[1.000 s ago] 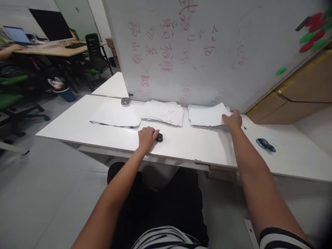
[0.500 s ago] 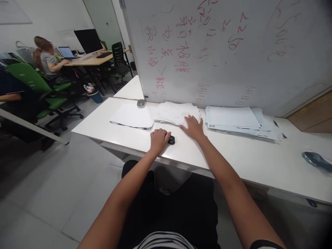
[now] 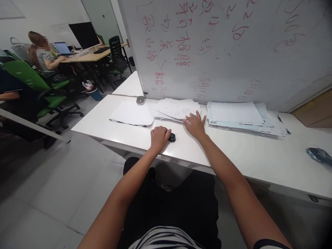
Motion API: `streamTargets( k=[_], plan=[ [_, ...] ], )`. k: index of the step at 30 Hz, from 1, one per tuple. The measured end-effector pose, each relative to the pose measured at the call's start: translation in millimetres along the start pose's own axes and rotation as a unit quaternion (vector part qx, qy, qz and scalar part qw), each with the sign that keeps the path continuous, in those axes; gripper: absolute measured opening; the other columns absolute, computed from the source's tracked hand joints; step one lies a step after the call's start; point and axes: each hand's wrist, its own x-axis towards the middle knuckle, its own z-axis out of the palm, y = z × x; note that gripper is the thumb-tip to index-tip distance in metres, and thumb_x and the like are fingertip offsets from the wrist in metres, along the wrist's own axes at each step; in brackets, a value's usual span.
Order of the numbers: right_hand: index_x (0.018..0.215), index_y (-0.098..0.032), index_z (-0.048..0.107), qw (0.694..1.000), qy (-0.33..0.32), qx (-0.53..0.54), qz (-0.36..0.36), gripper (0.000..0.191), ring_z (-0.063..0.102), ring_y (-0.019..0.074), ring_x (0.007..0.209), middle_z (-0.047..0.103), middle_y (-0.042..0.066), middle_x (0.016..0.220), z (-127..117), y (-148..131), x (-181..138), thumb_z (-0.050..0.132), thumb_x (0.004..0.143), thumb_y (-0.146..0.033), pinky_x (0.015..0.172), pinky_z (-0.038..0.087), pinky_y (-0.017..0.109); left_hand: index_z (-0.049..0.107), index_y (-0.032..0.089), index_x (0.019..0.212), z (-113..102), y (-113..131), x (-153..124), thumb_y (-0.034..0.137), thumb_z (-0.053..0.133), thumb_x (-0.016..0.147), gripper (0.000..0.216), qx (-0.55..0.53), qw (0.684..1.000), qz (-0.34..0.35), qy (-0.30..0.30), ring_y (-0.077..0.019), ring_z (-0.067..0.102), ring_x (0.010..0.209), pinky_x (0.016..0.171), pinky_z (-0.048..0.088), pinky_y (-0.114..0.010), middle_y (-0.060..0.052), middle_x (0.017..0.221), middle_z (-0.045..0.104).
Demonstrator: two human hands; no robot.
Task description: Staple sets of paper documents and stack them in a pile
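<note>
My left hand (image 3: 159, 139) is closed around a small black object (image 3: 172, 137) on the desk. Only its rounded end shows past my fingers, so I cannot make out its kind. With fingers spread, my right hand (image 3: 195, 125) rests on the near right edge of the middle stack of paper (image 3: 176, 108). Its top sheets lie fanned and uneven, with handwriting near my fingertips. Left of it lies a flatter pile of white paper (image 3: 132, 113). To the right is a thicker stack of printed sheets (image 3: 234, 112).
A whiteboard (image 3: 166, 41) with red writing stands behind the white desk (image 3: 249, 155). A silver-and-black rounded object (image 3: 140, 100) sits by its corner; a dark glossy object (image 3: 319, 155) lies far right. At left, a person (image 3: 48, 57) sits at a laptop (image 3: 62, 48), near green chairs.
The view has tilted slightly. My right hand's fingers have bent a little on the middle stack, and its top sheets have shifted slightly. My left hand keeps its place on the black object.
</note>
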Motion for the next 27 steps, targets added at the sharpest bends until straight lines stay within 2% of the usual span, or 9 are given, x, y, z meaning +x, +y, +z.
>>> streamTargets(
  k=[3, 6, 9, 11, 14, 19, 24, 27],
  plan=[
    [0.111, -0.021, 0.068, 1.000, 0.024, 0.003, 0.017, 0.047, 0.018, 0.0355, 0.143, 0.050, 0.010, 0.142, -1, -3, 0, 0.030, 0.096, -0.045, 0.108, 0.004, 0.071, 0.060, 0.022, 0.089, 1, -1, 0, 0.044, 0.035, 0.098, 0.034, -0.006, 1.000, -0.003, 0.001, -0.0225, 0.052, 0.103, 0.086, 0.033, -0.037, -0.004, 0.098, 0.064],
    [0.120, -0.020, 0.063, 0.998, 0.036, -0.028, -0.039, 0.043, 0.020, 0.0345, 0.143, 0.045, 0.010, 0.147, -2, -9, 1, 0.035, 0.095, -0.039, 0.111, 0.006, 0.065, 0.060, 0.022, 0.089, 1, -1, 1, 0.046, 0.036, 0.097, 0.035, -0.009, 1.000, -0.003, 0.002, -0.0224, 0.052, 0.102, 0.086, 0.033, -0.037, -0.005, 0.097, 0.064],
    [0.131, -0.019, 0.055, 0.993, -0.001, -0.047, -0.112, 0.043, 0.035, 0.0305, 0.137, 0.048, 0.011, 0.144, -3, -16, 4, 0.038, 0.093, -0.031, 0.114, 0.011, 0.057, 0.060, 0.022, 0.088, 0, -1, 0, 0.046, 0.036, 0.097, 0.035, -0.014, 1.000, -0.001, 0.001, -0.0223, 0.052, 0.102, 0.086, 0.033, -0.038, -0.005, 0.097, 0.064],
    [0.126, -0.019, 0.058, 0.991, -0.028, -0.051, -0.124, 0.040, 0.047, 0.0283, 0.129, 0.055, 0.012, 0.137, -4, -20, 8, 0.036, 0.094, -0.027, 0.113, 0.015, 0.054, 0.060, 0.022, 0.086, -1, -1, 0, 0.045, 0.037, 0.097, 0.035, -0.018, 1.000, 0.002, 0.001, -0.0222, 0.053, 0.102, 0.086, 0.033, -0.038, -0.005, 0.096, 0.065],
    [0.116, -0.019, 0.064, 0.994, -0.036, -0.033, -0.099, 0.040, 0.054, 0.0257, 0.123, 0.064, 0.012, 0.126, -4, -25, 12, 0.031, 0.096, -0.027, 0.111, 0.022, 0.050, 0.060, 0.022, 0.086, -1, -1, 0, 0.045, 0.037, 0.097, 0.035, -0.023, 1.000, 0.005, 0.007, -0.0219, 0.053, 0.101, 0.085, 0.033, -0.037, -0.005, 0.095, 0.065],
    [0.123, -0.017, 0.059, 0.997, -0.034, 0.033, -0.061, 0.042, 0.049, 0.0231, 0.129, 0.061, 0.010, 0.130, -6, -22, 8, 0.026, 0.098, -0.027, 0.110, 0.027, 0.045, 0.060, 0.022, 0.086, 0, -2, 0, 0.044, 0.037, 0.097, 0.034, -0.019, 1.000, 0.004, 0.011, -0.0218, 0.053, 0.100, 0.085, 0.033, -0.038, -0.005, 0.094, 0.064],
    [0.115, -0.015, 0.063, 0.998, -0.012, 0.042, -0.052, 0.043, 0.062, 0.0239, 0.109, 0.069, 0.011, 0.115, -6, -13, 4, 0.026, 0.098, -0.028, 0.110, 0.028, 0.041, 0.061, 0.022, 0.089, -2, -1, -1, 0.044, 0.035, 0.098, 0.035, -0.018, 1.000, -0.003, -0.004, -0.0223, 0.053, 0.103, 0.086, 0.034, -0.037, -0.006, 0.096, 0.064],
    [0.111, -0.018, 0.066, 0.996, 0.016, 0.079, -0.036, 0.039, 0.063, 0.0226, 0.104, 0.071, 0.008, 0.112, -3, -11, 4, 0.031, 0.098, -0.030, 0.109, 0.030, 0.040, 0.061, 0.022, 0.090, -3, 0, -1, 0.043, 0.035, 0.098, 0.035, -0.015, 1.000, -0.006, -0.005, -0.0224, 0.053, 0.103, 0.087, 0.034, -0.038, -0.006, 0.098, 0.064]
  ],
)
